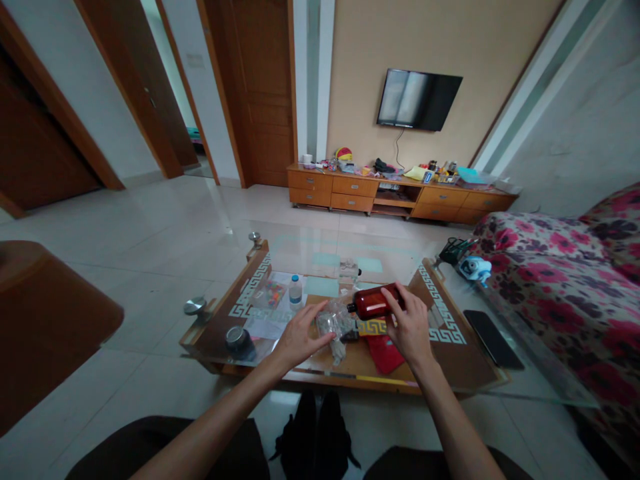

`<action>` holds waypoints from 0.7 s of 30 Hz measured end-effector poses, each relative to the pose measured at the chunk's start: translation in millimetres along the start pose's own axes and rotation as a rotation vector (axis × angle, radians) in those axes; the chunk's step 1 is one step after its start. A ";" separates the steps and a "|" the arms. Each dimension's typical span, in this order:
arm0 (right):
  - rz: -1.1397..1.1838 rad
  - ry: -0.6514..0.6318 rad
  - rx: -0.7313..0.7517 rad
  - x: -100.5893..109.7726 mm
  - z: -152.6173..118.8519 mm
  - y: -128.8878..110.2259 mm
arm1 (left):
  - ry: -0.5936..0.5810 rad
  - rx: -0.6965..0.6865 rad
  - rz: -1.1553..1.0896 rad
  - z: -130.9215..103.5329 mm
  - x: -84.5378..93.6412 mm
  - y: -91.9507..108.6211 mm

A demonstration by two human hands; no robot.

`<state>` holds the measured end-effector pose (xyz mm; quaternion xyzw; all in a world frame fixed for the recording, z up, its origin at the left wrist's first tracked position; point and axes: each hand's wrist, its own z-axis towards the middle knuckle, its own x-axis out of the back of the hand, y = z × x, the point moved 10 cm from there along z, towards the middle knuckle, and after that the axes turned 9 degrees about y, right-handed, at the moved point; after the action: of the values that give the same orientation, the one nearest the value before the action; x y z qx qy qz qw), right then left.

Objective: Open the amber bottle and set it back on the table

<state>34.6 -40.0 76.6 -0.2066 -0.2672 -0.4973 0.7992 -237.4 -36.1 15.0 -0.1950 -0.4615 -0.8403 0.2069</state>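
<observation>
Right hand (411,328): clamped on brown bottle (376,302), lying sideways on the bench (453,363).
Left hand (299,338): fingers spread, touching clear bag (334,322), just left of the bottle.
Phone (493,338): right of right hand.

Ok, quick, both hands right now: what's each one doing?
Left hand: open, fingers spread on the crumpled clear plastic bag.
Right hand: closed around the brown bottle, lying on its side.
</observation>
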 end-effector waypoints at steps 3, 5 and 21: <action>0.000 0.001 0.004 0.0 -0.1 0.1 | -0.005 0.004 -0.005 -0.1 0.3 1.2; 0.004 0.010 0.008 0.5 -0.1 0.0 | -0.005 0.007 -0.008 0.1 0.9 2.2; 0.022 0.028 0.000 1.6 -0.2 -0.9 | -0.008 0.014 -0.019 0.5 -0.1 0.0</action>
<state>34.3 -41.6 77.5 -0.2023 -0.2538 -0.4914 0.8082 -237.3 -35.7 15.3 -0.1928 -0.4700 -0.8382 0.1985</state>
